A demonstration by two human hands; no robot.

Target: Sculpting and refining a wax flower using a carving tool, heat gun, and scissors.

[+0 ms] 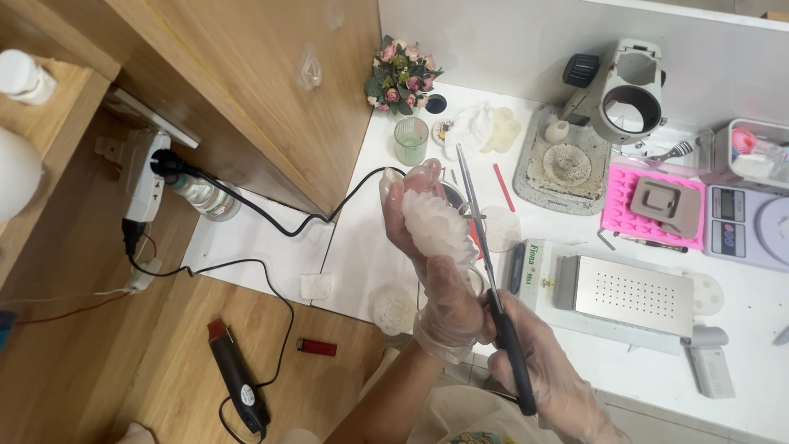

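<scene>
The white flower (pixel 434 220), a layered translucent piece with frilled petals, sits upright in my left hand (pixel 436 271), held over the white table (pixel 362 247) near its front edge; the gloved fingers are wrapped round its base and clamped on it. My right hand (pixel 542 370), also gloved, has its fingers closed on the black handles of the scissors (pixel 485 263), whose long blades run up just beside the flower's right side, almost shut. I judge the trimming partly done: the petals look formed, and edge work remains. Counted: one flower in hand, one similar white flower (pixel 393 308) on the table below it, one pair of scissors, one green glass (pixel 411 140), one pink mould (pixel 649 205), one scale (pixel 748 226), one red lighter (pixel 316 347).
</scene>
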